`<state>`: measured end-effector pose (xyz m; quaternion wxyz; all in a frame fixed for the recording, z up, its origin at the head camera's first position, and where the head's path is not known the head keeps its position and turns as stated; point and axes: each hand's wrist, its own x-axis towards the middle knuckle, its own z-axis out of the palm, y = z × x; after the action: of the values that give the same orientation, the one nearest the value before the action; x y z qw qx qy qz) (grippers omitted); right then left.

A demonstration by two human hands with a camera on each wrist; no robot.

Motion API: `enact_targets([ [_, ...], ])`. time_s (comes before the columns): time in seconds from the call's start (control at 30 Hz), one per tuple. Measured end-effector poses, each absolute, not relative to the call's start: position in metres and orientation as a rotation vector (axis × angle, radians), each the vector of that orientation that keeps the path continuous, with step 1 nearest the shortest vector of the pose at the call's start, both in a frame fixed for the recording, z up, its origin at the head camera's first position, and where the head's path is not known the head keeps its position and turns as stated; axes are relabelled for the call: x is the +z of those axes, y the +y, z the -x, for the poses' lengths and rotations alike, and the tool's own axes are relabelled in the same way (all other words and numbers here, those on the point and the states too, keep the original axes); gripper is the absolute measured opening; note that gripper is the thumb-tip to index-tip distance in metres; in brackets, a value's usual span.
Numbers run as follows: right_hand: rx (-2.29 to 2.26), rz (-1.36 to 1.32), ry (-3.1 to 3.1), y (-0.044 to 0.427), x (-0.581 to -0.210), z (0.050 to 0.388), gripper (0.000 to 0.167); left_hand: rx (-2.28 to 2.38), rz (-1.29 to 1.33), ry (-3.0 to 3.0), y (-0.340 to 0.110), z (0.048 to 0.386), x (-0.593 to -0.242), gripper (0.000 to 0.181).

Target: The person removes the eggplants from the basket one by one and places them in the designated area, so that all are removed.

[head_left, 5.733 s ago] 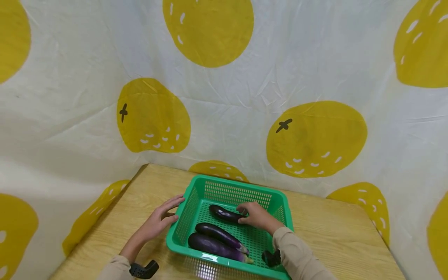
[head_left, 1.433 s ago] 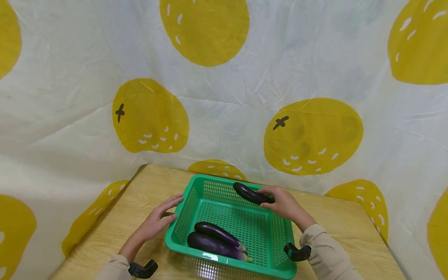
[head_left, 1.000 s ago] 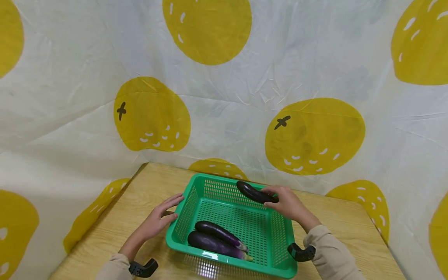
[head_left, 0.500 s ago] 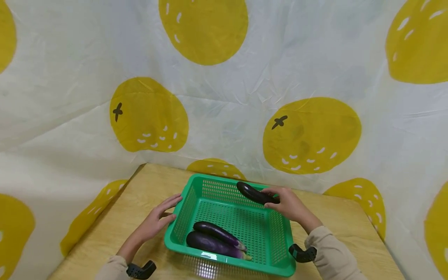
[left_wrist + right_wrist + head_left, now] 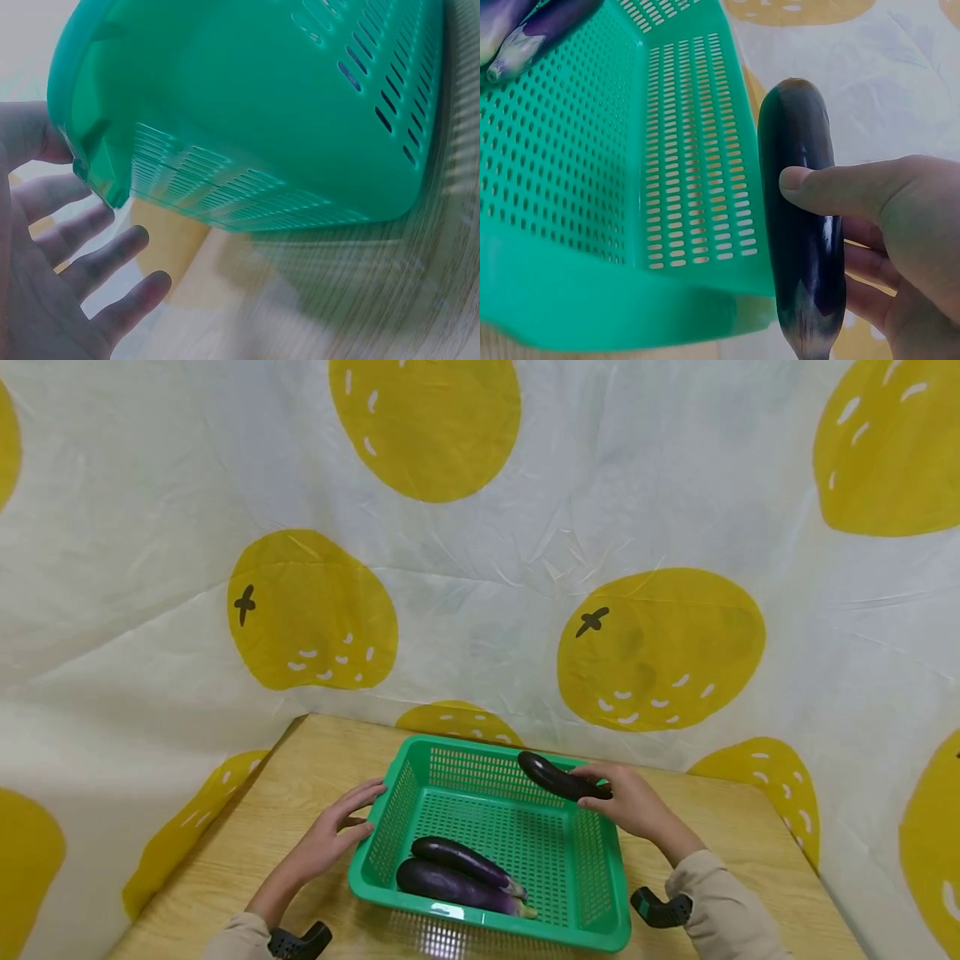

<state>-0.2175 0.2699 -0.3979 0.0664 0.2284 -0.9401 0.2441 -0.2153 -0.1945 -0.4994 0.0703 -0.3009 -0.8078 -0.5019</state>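
My right hand [image 5: 633, 802] pinches a dark purple eggplant [image 5: 553, 777] between thumb and fingers, above the back right part of a green plastic basket [image 5: 491, 925]. The right wrist view shows this eggplant [image 5: 802, 150] beside the basket's wall, my thumb across its skin and my fingers behind it. Two more eggplants lie side by side on the basket floor near its front: a slimmer one [image 5: 459, 857] and a thicker one [image 5: 450, 883]. My left hand [image 5: 326, 837], fingers spread and fairly straight, touches the basket's left rim; the left wrist view shows its fingers [image 5: 112, 259] below the rim.
The basket stands on a wood-grain table [image 5: 300, 777]. A white curtain [image 5: 480, 652] printed with large yellow fruit rises behind the table and along its left side. A black device [image 5: 660, 907] is strapped to each wrist.
My right hand has lifted the third eggplant off the basket floor and carried it up and right, drifting slightly further right lately. My left hand has stayed at the rim.
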Motion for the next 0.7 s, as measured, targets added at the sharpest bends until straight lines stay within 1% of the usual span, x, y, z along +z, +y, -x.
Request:
enact_targets([
  [0.7,0.773,-0.599,-2.841,0.289,-0.399,0.207,0.039,-1.515,0.908,-2.434,-0.196,0.213,-0.495,0.048],
])
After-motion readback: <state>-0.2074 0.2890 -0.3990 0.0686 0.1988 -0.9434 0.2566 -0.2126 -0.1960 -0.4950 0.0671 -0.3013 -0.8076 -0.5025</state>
